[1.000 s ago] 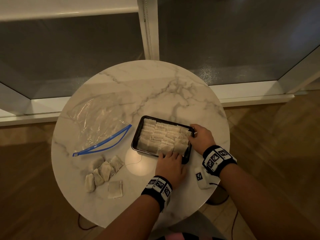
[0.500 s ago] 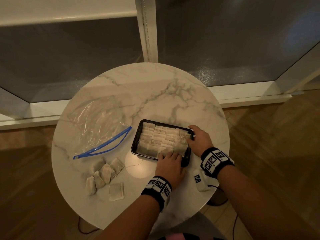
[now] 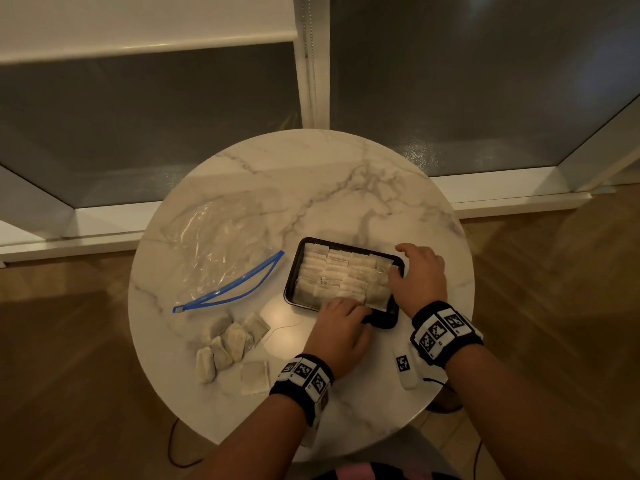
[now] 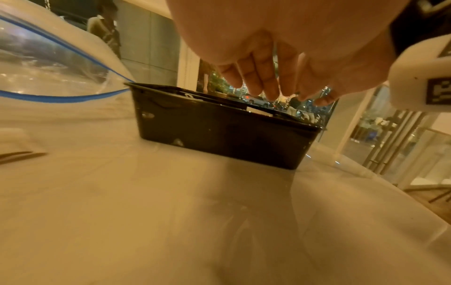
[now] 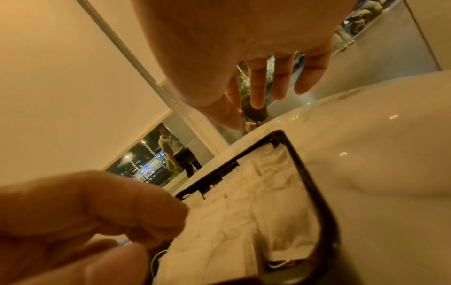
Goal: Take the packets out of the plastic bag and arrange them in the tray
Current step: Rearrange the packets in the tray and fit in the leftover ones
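Now the right hand (image 3: 417, 277) has lifted off the tray (image 3: 381, 322) edge, fingers spread, while the left hand (image 3: 341, 327) stays flat, pressing the near packets (image 3: 341, 273); this row looks settled.

1 tray (image 3: 290, 286), 1 plastic bag (image 3: 221, 256), 6 loose packets (image 3: 231, 342), 2 hands (image 3: 341, 336).
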Demonstrator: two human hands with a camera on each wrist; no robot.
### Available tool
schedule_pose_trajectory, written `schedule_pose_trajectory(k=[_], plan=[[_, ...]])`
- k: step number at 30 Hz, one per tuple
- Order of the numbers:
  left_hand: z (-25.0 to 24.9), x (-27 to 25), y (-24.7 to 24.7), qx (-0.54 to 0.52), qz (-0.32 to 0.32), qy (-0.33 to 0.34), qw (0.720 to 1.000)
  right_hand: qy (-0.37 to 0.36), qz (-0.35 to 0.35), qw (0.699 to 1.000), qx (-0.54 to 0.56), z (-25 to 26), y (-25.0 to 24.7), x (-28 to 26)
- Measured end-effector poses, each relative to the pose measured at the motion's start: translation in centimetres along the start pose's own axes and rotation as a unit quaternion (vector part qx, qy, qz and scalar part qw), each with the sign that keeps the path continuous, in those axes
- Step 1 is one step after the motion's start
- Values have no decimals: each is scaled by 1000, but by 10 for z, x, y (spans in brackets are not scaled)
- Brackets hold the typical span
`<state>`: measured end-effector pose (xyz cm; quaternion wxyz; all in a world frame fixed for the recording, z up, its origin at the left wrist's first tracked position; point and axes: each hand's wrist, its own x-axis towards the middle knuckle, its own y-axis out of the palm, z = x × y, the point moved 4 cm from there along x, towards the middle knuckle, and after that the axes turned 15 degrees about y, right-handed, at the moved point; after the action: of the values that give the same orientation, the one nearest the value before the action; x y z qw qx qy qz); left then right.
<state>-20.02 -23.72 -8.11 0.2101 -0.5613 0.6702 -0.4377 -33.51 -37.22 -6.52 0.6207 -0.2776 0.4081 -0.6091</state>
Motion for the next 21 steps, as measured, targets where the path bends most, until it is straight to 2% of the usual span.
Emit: schedule_pose_trajectory(k=[4,9,13,16,18,21], plan=[[16,-33,-23,-12,-59,-22,998,-55,-30,998,27,23,2,-24],[47,-92,-38,-18,-62,-106,992,-134,7,987,85,62,18,-73],[72,-141,-50,-15,-68,-185,980,-199,128,967,95,94,47,-114],[87,-175,-57,-14,-39,-246,969,-201,239,949,31,108,81,-139],[94,-192,-62,5,-24,-258,966,-183,289,939,-27,112,106,-153],[101,-204,-70,69,12,-244,967,-161,316,931,-82,115,137,-164]])
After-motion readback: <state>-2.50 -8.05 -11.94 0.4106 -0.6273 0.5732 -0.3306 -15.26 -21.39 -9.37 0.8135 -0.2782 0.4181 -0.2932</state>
